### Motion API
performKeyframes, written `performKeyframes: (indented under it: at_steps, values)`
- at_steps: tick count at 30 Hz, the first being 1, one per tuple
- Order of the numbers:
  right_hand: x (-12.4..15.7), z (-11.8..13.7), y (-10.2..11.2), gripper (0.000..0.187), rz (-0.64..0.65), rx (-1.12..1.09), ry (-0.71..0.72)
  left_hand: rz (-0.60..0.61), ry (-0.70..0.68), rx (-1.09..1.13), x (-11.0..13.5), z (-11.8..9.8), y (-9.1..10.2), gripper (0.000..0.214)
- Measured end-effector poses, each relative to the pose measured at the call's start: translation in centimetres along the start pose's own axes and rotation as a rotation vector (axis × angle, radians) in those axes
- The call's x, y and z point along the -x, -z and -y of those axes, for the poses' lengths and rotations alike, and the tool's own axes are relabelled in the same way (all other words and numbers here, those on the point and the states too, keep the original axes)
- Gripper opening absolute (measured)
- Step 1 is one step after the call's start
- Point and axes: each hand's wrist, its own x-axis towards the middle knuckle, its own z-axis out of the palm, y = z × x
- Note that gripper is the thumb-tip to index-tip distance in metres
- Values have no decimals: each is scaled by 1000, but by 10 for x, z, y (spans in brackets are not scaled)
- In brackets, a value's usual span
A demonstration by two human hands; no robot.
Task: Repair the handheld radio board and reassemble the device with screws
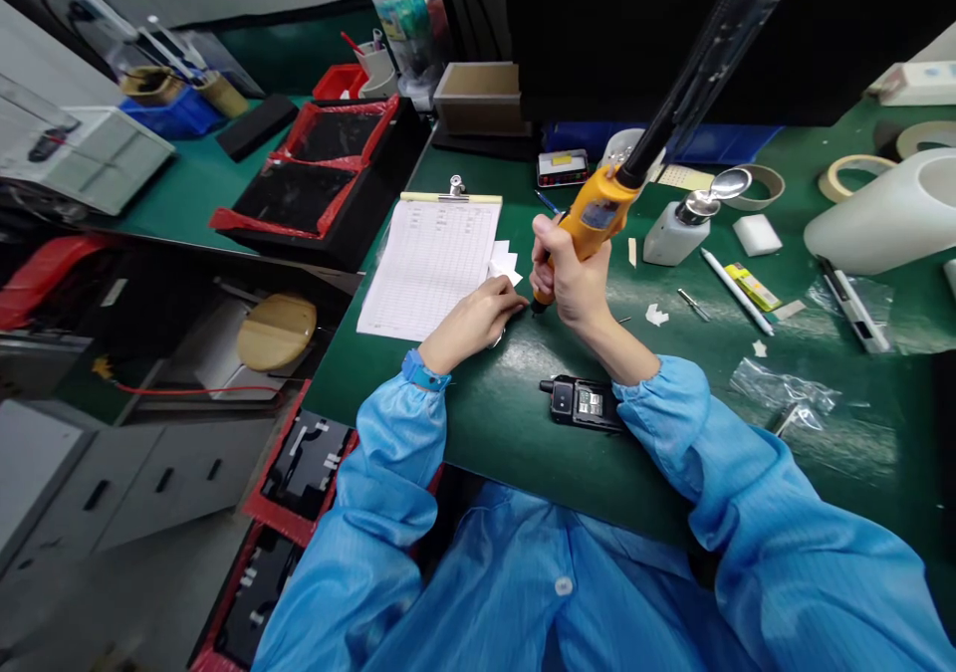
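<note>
My right hand [574, 272] is wrapped round an orange electric screwdriver [597, 209], which is tilted with its dark tip down near the green tabletop. From its upper end a dark cord or hose rises to the upper right. My left hand [482, 316] is closed beside the tip, fingertips pressed together at the table; whatever they pinch is hidden or too small to name. Below my right wrist lies a black handheld radio [587, 402], its stubby antenna pointing left and a light label showing; my right sleeve covers its end.
A clipboard with a printed form [433, 264] lies to the left. At right are a pump bottle [676, 234], a white pen [736, 292], tape rolls [851, 176] and a plastic bag [784, 393]. A black tray edged in red [329, 169] stands at back left.
</note>
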Motion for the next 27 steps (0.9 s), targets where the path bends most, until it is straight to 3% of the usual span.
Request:
performKeyframes:
  at_steps: [8,11,15,21,27]
  values:
    - [-10,7,8,75,-2,8,23,-33,-36,77,-5,-1,-11,19]
    - [-15,13,12,82,-20,36,7,-57,-5,104,-8,-3,-19,20]
    - [-26,18,16,74,-100,58,28,-105,60,117,-10,-2,-24,21]
    - [-42,0,25,71,-195,68,82,-129,123,174,-9,1,-18,15]
    - [-50,-16,27,65,-164,40,166,-123,199,316,-10,-4,-18,10]
